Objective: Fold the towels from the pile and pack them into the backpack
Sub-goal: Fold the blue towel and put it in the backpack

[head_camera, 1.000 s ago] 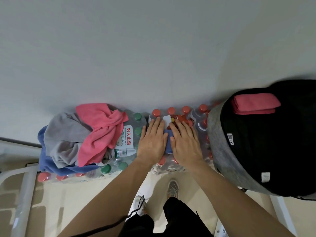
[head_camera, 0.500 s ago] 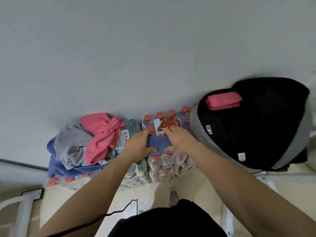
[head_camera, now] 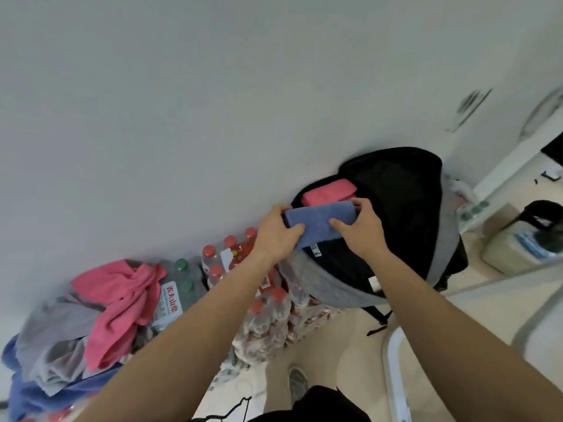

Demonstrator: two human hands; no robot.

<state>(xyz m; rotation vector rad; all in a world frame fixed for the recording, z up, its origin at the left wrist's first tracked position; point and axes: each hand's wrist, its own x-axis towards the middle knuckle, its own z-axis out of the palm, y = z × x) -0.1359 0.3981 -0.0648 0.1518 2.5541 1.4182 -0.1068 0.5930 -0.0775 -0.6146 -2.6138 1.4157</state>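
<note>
A folded blue towel [head_camera: 316, 222] is held between both hands over the open mouth of the black and grey backpack [head_camera: 405, 226]. My left hand [head_camera: 275, 233] grips its left end and my right hand [head_camera: 361, 228] grips its right end. Inside the backpack, just behind the blue towel, lies a folded pink towel [head_camera: 329, 191]. At the lower left sits the pile of unfolded towels [head_camera: 88, 315], with a pink one on top, grey beneath and blue at the bottom.
Shrink-wrapped packs of water bottles [head_camera: 262, 306] with red and green caps stand under the pile and the backpack, against a white wall [head_camera: 182, 117]. A cardboard box [head_camera: 518, 245] and a dark bag [head_camera: 545, 214] sit at the right. My shoe [head_camera: 297, 380] shows on the pale floor.
Both hands lifted the folded blue towel off the bottle pack and carried it right and up to the backpack's opening. The view swung right with them.
</note>
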